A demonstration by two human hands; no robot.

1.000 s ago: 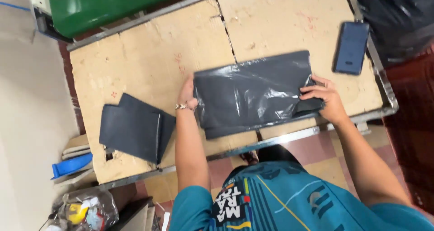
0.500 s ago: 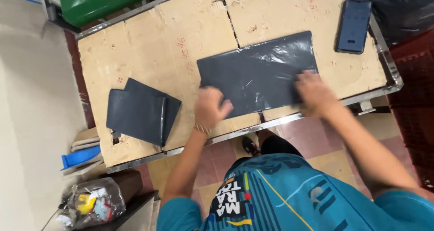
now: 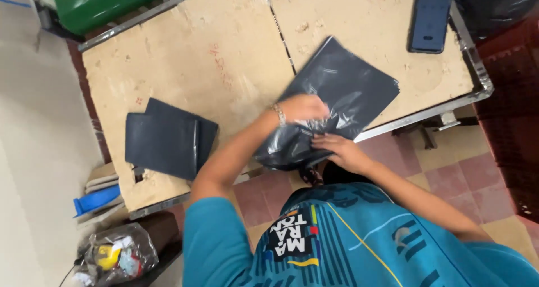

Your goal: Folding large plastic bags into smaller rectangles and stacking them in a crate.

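The left hand, bracelet at the wrist, lay curled over the near end of a dark grey, glossy plastic mailer bag, fingers closed on the film. The right hand gripped the bag's lower edge from beneath, where it overhung the worn plywood tabletop. What the bag held could not be told. A stack of folded dark bags lay well apart.

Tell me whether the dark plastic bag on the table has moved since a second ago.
Yes. The dark plastic bag has turned and slid toward the table's near edge; its near end now hangs over that edge, gripped by both hands.
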